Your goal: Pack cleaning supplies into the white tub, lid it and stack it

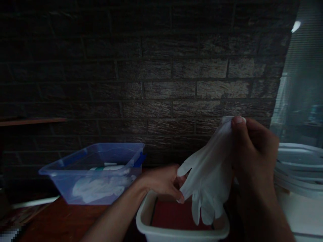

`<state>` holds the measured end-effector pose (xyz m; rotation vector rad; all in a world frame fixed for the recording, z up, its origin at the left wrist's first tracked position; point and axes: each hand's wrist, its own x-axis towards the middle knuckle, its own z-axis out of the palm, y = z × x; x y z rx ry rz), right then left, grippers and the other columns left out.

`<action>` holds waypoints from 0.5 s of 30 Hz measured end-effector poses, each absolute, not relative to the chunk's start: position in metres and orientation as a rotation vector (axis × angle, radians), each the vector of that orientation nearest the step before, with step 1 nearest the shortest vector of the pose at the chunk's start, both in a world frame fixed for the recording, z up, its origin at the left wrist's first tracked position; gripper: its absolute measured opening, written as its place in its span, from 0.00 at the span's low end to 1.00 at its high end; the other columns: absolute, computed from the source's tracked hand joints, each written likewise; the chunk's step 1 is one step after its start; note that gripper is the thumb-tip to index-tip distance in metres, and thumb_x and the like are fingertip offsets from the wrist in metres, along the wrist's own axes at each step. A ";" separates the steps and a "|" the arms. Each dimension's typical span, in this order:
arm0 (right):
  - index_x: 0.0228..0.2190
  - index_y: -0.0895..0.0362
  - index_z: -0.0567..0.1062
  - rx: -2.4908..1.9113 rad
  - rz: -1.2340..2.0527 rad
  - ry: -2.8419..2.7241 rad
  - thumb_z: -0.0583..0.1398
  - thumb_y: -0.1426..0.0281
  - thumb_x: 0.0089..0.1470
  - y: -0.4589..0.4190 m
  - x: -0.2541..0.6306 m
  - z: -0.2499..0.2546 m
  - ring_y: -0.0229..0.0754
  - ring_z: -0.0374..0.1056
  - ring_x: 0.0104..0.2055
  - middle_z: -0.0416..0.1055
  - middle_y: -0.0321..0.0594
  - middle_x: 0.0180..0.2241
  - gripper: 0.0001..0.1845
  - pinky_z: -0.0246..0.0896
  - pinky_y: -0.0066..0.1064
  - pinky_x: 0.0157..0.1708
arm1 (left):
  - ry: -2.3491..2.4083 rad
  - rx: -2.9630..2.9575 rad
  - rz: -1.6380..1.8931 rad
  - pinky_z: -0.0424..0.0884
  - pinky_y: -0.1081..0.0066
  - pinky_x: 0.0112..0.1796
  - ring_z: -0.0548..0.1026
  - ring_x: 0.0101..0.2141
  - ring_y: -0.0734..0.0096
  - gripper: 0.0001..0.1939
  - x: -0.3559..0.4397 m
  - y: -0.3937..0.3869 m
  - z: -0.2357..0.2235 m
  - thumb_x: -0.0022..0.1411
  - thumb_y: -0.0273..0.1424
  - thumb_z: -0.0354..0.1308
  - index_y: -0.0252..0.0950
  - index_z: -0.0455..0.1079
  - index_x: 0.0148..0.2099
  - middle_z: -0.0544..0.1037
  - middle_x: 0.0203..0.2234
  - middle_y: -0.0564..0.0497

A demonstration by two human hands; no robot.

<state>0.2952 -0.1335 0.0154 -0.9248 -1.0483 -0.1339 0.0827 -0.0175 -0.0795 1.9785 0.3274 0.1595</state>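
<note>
A matt, rubbery surface is noted on the glove (210,168), smooth translucent plastic on the left bin (63,185), rough texture on the far brickwork (156,89).

Dim; small glare (295,26) upper right; left shadowed.

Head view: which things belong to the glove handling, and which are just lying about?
Belongs:
white glove, cuff in the right hand, one finger at the left hand
white tub below, probably
blue bin holding crumpled white items, perhaps

Lying about, apparently:
lidded white container
shelf

Limp white glove (213,164) hangs slanted; cuff (227,121) uppermost
</note>
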 end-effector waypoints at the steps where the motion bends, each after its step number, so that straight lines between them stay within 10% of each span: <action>1: 0.24 0.57 0.70 -0.933 -0.134 -1.056 0.61 0.55 0.64 -0.134 0.295 0.016 0.33 0.48 0.23 0.53 0.31 0.22 0.23 0.42 0.29 0.21 | 0.322 2.008 0.139 0.73 0.72 0.35 0.77 0.33 0.67 0.20 0.083 -0.017 -0.081 0.45 0.40 0.78 0.36 0.79 0.37 0.81 0.31 0.54; 7: 0.23 0.55 0.65 -0.887 -0.260 -0.917 0.60 0.54 0.65 -0.148 0.301 0.017 0.36 0.47 0.23 0.51 0.33 0.22 0.24 0.37 0.33 0.22 | 0.457 2.194 0.099 0.72 0.69 0.31 0.78 0.30 0.63 0.16 0.076 -0.001 -0.081 0.46 0.39 0.77 0.34 0.79 0.30 0.80 0.25 0.51; 15: 0.31 0.57 0.77 -0.877 0.208 -1.534 0.60 0.55 0.65 -0.134 0.284 0.011 0.36 0.61 0.26 0.69 0.36 0.25 0.19 0.53 0.27 0.23 | 0.403 2.011 0.739 0.66 0.54 0.60 0.73 0.58 0.57 0.33 0.035 -0.024 -0.021 0.59 0.32 0.71 0.39 0.68 0.65 0.75 0.59 0.39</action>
